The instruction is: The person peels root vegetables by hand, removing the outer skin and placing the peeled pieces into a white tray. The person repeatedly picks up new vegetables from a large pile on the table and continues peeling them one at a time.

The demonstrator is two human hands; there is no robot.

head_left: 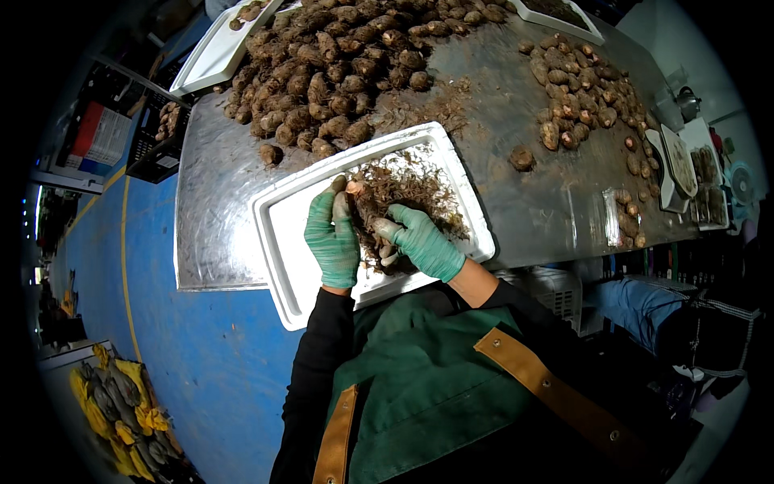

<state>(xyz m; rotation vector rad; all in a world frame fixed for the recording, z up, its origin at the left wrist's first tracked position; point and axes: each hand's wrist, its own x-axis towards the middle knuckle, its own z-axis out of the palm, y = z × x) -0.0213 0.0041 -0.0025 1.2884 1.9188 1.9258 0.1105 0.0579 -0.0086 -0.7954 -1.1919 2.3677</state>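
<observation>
My left hand (332, 238), in a green striped glove with dirty fingertips, is closed around a hairy brown taro corm (360, 206). The corm's pinkish cut end shows near the fingertips. My right hand (421, 240), gloved alike, curls its fingers into brown root fibres (373, 254) right beside the corm; its fingertips are partly hidden. Both hands are over a white foam tray (278, 234), whose right half is strewn with loose fibres (439, 198). The tray rests at the near edge of a metal table (210, 202).
A large heap of hairy taro corms (330, 73) covers the table's far side. Cleaner corms (572, 93) lie at the right, near a white scale (673, 165). Another white tray (214, 60) stands far left. A black crate (153, 149) is left of the table, above blue floor (201, 355).
</observation>
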